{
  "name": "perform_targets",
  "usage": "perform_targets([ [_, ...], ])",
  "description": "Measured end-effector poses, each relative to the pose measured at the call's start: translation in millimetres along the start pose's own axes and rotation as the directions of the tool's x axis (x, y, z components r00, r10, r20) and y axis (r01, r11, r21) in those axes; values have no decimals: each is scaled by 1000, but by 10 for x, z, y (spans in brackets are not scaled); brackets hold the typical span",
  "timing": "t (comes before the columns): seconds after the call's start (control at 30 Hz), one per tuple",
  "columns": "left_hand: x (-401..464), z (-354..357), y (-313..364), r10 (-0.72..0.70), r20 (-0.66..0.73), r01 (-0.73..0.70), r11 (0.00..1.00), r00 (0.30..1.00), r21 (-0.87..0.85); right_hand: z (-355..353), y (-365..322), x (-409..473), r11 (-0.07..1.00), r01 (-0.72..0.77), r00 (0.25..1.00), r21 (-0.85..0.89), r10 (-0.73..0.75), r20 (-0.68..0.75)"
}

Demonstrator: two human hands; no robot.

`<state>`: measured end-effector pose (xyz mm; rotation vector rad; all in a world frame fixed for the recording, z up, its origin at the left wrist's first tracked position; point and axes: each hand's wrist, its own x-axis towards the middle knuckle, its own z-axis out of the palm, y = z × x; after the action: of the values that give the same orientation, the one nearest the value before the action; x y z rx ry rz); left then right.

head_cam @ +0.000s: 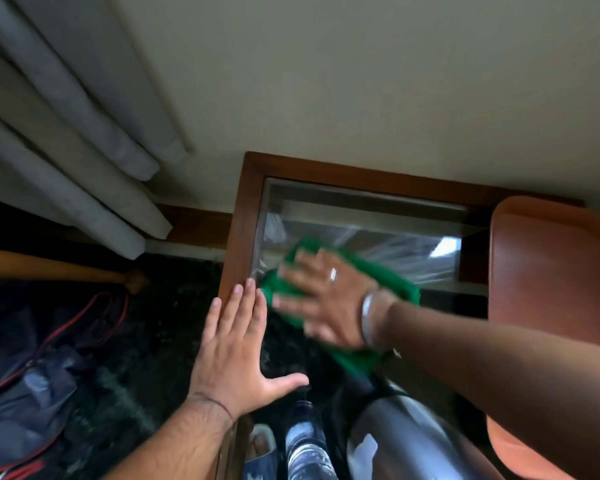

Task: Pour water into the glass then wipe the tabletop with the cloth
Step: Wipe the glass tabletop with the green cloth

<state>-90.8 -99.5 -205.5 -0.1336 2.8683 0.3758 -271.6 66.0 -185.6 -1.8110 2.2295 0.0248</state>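
Nearest the lens: a steel vessel (pixel 395 441), probably the water jug, low in view at the near end of the desk (pixel 238 237), with a clear item beside it (pixel 303 441) that may be the glass; too blurred to confirm, fill level not readable.

Right hand (pixel 326 299): laid flat on the green cloth (pixel 395 282), fingers (pixel 291 271) spread wide, palm pressing down rather than gripping. Nothing enclosed; cloth pinned between palm and glass top. Motion blur on hand and cloth. Ring and bangle noted.

Left hand (pixel 236 348): flat and spread, holding nothing, fingertips resting on the wooden frame at the left edge, thumb out toward the glass panel. Judged a bracing hand only.

Cloth position: on the glass panel, left-centre, just beside the left frame, bunched, long axis running diagonally from far-left to near-right under the palm. Touching or nearly touching the left hand's fingertips; cannot separate the two.

Orange tray (pixel 548 271): on the right part of the desk, apart from the cloth.

Judgement: wiping step in hand; pouring apparently done. Unwiped glass extends from the cloth toward the far edge and rightward toward the tray, so next stroke likely away from the left frame. Right hand alone placed for it. Risk: elbow passing close over the steel vessel.

Curtain (pixel 66 133) and floor clutter at left, outside the work.
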Motion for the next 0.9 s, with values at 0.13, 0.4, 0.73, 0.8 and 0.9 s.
perform_targets([
  [0.13, -5, -46, 8, 15, 30, -14, 1000, 999, -21, -38, -174, -344, 949, 310, 941, 51, -314, 128],
  [0.4, 285, -380, 228, -102, 30, 105, 987, 994, -122, -314, 35, -866, 778, -607, 794, 159, 598, 108],
  [0.73, 978, -1090, 627, 144, 310, -12, 920, 940, -391, -399, 27, -1233, 399, -761, 608, 511, 713, 349],
  [0.8, 1151, -1263, 945, 178, 281, -18, 870, 943, -492, -475, 8, -1564, 255, -749, 538, 612, 773, 337],
  [0.9, 1553, -1404, 1586, 252, 202, -89, 805, 946, -587, -601, 44, -2144, 94, -700, 412, 708, 863, 292],
])
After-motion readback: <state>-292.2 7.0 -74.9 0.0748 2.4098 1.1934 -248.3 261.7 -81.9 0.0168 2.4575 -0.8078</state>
